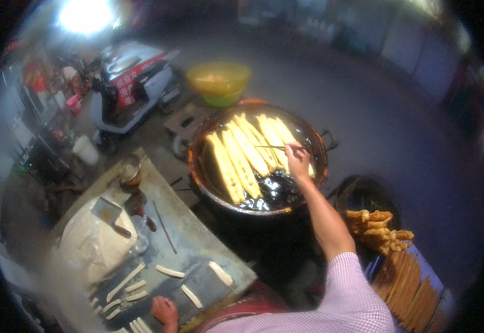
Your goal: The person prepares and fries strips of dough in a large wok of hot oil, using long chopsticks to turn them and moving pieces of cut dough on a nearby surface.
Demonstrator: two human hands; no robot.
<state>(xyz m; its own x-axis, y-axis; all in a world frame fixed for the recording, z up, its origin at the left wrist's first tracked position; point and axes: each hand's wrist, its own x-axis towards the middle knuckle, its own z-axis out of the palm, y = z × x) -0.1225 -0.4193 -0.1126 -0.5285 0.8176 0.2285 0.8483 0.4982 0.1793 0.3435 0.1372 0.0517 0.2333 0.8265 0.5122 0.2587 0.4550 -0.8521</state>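
Note:
Long pale dough sticks (234, 162) float side by side in a wide round pan (258, 211) of dark oil. My right hand (298, 156), over the pan's right part, grips thin dark chopsticks (272, 147) that point left across the sticks. My left hand (165, 310) rests low on the floured work board (208, 233), its fingers curled; whether it holds anything is not clear. Around it lie cut dough strips (191, 296). A large dough mass (86, 241) under clear plastic bears a metal dough cutter (111, 215). A thin rod (165, 227) lies to its right.
Fried dough sticks (379, 231) are piled by a dark basket (367, 193) at the right, above a ridged brown surface (408, 287). Behind the pan stands a yellow-green bowl (220, 81). A parked scooter (133, 91) is at the upper left. A metal cup (131, 171) stands at the board's far corner.

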